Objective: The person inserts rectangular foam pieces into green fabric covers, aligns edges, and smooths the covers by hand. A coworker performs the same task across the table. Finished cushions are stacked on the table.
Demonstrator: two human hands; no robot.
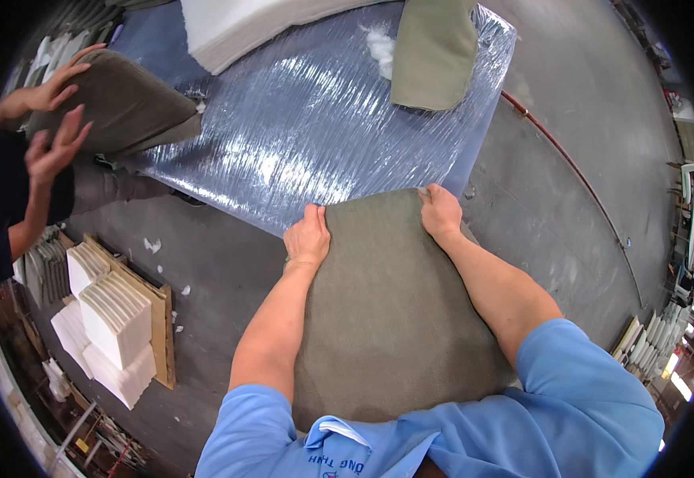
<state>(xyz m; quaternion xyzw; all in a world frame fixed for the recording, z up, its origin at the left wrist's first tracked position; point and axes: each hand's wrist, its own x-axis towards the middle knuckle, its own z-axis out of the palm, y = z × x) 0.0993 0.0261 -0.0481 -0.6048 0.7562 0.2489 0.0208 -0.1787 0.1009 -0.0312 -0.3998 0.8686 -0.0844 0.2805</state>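
Observation:
An olive-grey fabric-covered cushion (387,311) stretches from my chest to the near edge of the plastic-wrapped table. My left hand (308,237) is closed on its far left corner. At the far right corner, my right hand (441,212) pinches the fabric edge. The cushion looks filled out, and its underside is hidden. Farther off on the table lies a flat olive fabric piece (434,60), apart from both hands.
The table (283,143) is covered in shiny clear film. White padding (243,32) lies at its far side, with a fluffy tuft (380,52). At left, a co-worker's hands (56,143) handle a dark cushion (120,103). White foam stacks (116,315) and a red hose (558,143) occupy the floor.

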